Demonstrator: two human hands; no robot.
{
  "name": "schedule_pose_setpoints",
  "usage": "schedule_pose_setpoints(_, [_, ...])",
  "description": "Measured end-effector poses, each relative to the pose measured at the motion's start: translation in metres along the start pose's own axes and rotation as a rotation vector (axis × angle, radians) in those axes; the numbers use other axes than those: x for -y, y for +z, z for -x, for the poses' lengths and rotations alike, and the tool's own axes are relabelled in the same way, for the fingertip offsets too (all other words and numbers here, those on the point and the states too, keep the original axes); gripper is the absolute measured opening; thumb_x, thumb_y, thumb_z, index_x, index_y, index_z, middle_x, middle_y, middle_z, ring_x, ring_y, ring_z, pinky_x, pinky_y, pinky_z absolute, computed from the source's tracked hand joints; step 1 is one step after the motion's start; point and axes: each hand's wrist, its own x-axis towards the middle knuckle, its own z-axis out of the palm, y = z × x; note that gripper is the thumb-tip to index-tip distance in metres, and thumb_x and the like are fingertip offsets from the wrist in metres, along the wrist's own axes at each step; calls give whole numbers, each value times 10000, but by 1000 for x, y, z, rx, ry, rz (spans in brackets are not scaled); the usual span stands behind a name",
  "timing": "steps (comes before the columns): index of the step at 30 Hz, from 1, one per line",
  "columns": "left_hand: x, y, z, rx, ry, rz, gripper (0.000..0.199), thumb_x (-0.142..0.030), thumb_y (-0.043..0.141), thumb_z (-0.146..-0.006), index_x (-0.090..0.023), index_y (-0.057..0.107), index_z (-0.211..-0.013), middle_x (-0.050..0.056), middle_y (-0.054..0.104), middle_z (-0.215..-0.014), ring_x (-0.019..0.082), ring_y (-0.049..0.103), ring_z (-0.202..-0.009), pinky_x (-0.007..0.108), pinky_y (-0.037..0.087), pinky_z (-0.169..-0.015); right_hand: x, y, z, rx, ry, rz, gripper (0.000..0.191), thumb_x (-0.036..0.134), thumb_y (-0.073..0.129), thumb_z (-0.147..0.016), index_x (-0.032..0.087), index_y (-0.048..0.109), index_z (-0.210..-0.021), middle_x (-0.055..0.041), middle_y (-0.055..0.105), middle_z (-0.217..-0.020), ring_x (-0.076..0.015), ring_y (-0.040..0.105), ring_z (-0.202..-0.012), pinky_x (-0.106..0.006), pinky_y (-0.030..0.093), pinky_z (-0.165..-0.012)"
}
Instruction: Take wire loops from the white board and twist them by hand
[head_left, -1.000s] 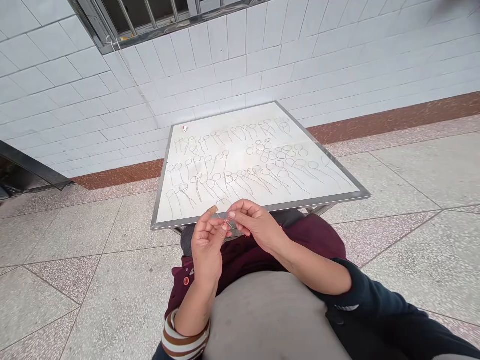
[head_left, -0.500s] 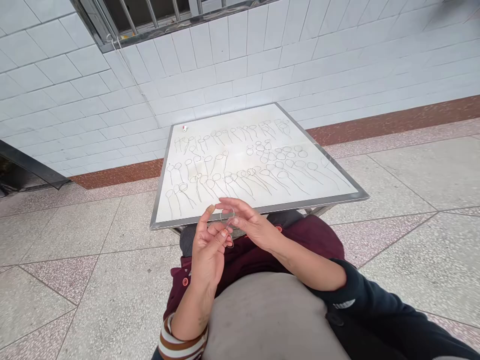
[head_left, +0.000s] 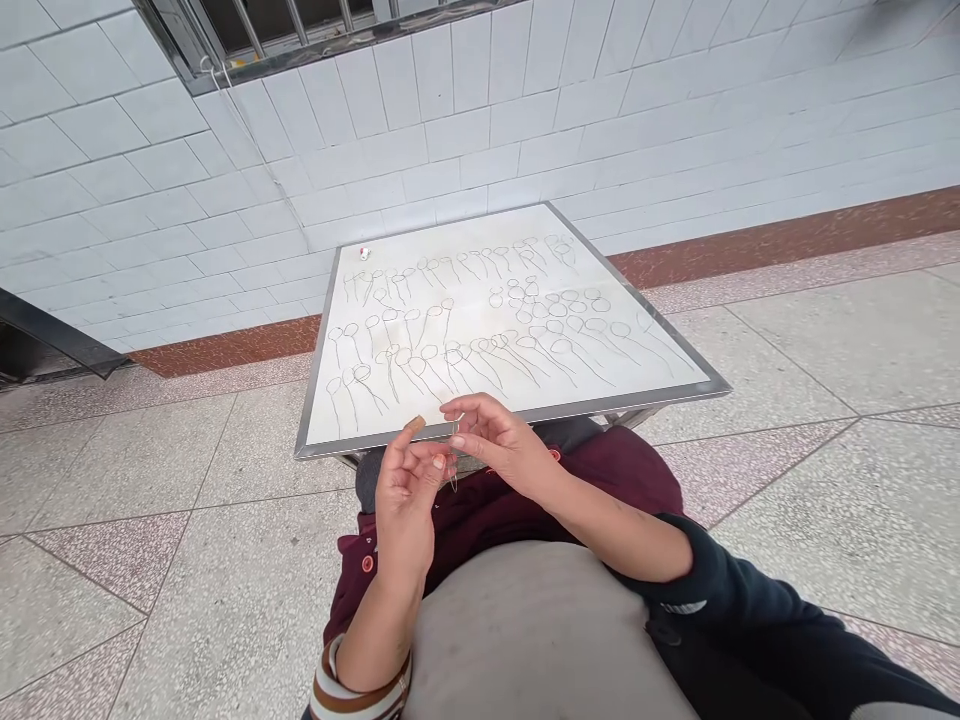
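Note:
Just in front of the table's near edge, my left hand [head_left: 409, 492] pinches a thin wire loop [head_left: 453, 474] between thumb and fingers; part of the loop hangs below the fingertips. My right hand [head_left: 499, 445] is beside it on the right, thumb and fingertips curled around the upper part of the same wire. The wire's exact shape between the fingers is too thin to make out. Beyond both hands, the white table [head_left: 465, 225] with a grey metal rim bears rows of thin wire pieces [head_left: 561, 345], many with a round loop and long tails.
A small white and red object [head_left: 364, 254] lies at the table's far left corner. Behind the table stands a white tiled wall [head_left: 450, 130] with a barred window [head_left: 292, 30] and a hanging cord [head_left: 277, 182]. Speckled stone floor [head_left: 247, 590] surrounds the table.
The wire between my hands has turned, so its round loop now looks narrow, nearly edge-on. My left hand has shifted slightly left. The whole view has moved a little.

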Motion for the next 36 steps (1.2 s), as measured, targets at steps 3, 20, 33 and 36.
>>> schedule_pose_setpoints(3, [-2, 0, 2, 19, 71, -130, 443, -248, 693, -831, -244, 563, -1254, 15, 663, -906, 139, 622, -884, 298, 502, -858, 3, 2, 0, -50, 8, 106, 252, 295, 684, -820, 246, 638, -1063, -32, 589, -1032, -116, 540, -742, -260, 470, -634])
schedule_pose_setpoints(20, [-7, 0, 0, 3, 26, -251, 470, -211, 672, -825, -229, 527, -1271, -23, 668, -798, 98, 606, -686, 245, 513, -725, -6, 5, -1, -41, -27, 142, 183, 317, 705, -808, 248, 674, -975, 15, 575, -815, -102, 511, -639, -248, 464, -611])
schedule_pose_setpoints(33, [-1, -5, -3, -59, 28, -222, 505, -254, 692, -812, -239, 533, -1291, -3, 658, -827, 112, 606, -679, 257, 545, -670, -6, 3, 0, 25, 71, 103, 210, 363, 614, -867, 232, 628, -1031, 6, 592, -818, -112, 556, -665, -264, 497, -637])
schedule_pose_setpoints(36, [-2, -6, -4, -97, 43, -212, 513, -258, 692, -813, -240, 528, -1299, 0, 658, -828, 124, 614, -731, 257, 564, -669, -11, 5, 2, 77, 117, 74, 231, 332, 675, -816, 231, 632, -1019, 7, 613, -834, -123, 588, -725, -274, 510, -684])
